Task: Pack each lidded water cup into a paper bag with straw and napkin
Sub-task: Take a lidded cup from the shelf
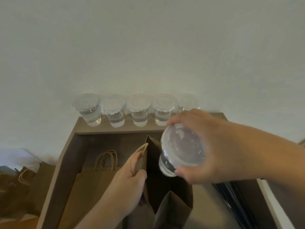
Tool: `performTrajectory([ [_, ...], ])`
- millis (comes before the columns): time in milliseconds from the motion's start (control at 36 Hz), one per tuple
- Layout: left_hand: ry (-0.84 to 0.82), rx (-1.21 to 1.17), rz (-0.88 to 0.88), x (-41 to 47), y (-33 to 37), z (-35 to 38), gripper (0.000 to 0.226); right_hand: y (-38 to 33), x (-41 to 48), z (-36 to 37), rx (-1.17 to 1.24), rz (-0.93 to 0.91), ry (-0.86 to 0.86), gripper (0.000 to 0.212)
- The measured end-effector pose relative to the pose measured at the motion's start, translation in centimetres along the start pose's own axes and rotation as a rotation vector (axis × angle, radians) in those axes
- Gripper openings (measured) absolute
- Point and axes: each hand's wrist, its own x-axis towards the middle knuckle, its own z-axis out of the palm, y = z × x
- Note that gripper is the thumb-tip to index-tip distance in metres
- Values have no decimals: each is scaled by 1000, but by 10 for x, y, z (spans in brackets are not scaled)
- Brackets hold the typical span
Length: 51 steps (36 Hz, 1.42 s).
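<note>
My right hand [208,146] grips a clear lidded water cup [179,151] by its lid, held just above the mouth of an open brown paper bag [173,204]. My left hand [130,180] pinches the bag's left wall and handle, keeping the mouth spread. The bag's inside is dark and I cannot see its contents. Several more lidded water cups [113,111] stand in a row on the back ledge of a cardboard box [69,162], against the white wall.
Flat paper bags with twisted handles [105,164] lie inside the box to the left. More brown bags [28,185] sit outside it at the far left. Dark straws [231,195] lie at the right, beside a white edge [272,204].
</note>
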Motion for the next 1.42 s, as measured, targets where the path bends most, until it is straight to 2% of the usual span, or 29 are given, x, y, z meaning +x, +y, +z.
performTrajectory([
  [167,-36,-143,-37,-3,-4,-7,47,6,11,34,-141,-11,-200,97],
  [361,-65,-74,-39,-11,0,3,46,5,34,70,-398,73,-262,97],
  [472,-65,-23,8,-16,1,10,50,-4,50,84,-523,190,-439,81],
  [556,-79,-19,14,-20,1,9,58,-9,68,108,-611,176,-609,62],
  [639,-62,0,59,-24,1,6,63,-4,84,145,-685,147,-696,47],
  [750,-85,38,52,-29,-2,4,64,9,95,183,-692,97,-669,55],
  [833,-66,70,42,-28,-8,2,63,19,93,191,-614,108,-480,34],
  [861,-69,72,39,-27,-10,2,62,19,93,191,-630,107,-463,32],
  [917,-80,72,16,-27,-11,1,60,15,92,190,-701,71,-520,39],
  [1000,-48,105,52,-27,-14,-2,62,-10,88,169,-787,-21,-628,62],
  [1056,-2,175,101,-27,-15,-6,65,-24,72,140,-592,-18,-520,60],
  [1167,15,228,122,-25,-19,-9,66,-22,3,59,86,-86,-157,29],
  [1194,14,228,118,-24,-20,-9,67,-16,-12,43,241,-130,19,22],
  [1250,35,229,121,-24,-22,-7,69,11,-38,29,551,-193,523,21],
  [1278,46,231,123,-23,-22,-6,71,29,-47,30,645,-124,727,24],
  [1306,48,236,120,-24,-21,-5,74,53,-51,39,656,16,861,26],
  [1333,45,239,116,-23,-21,-4,76,79,-50,54,603,200,905,26],
  [1361,38,244,115,-23,-20,-2,78,106,-46,75,523,376,857,22],
  [1417,27,275,126,-22,-16,0,80,154,-39,125,387,658,591,14],
])
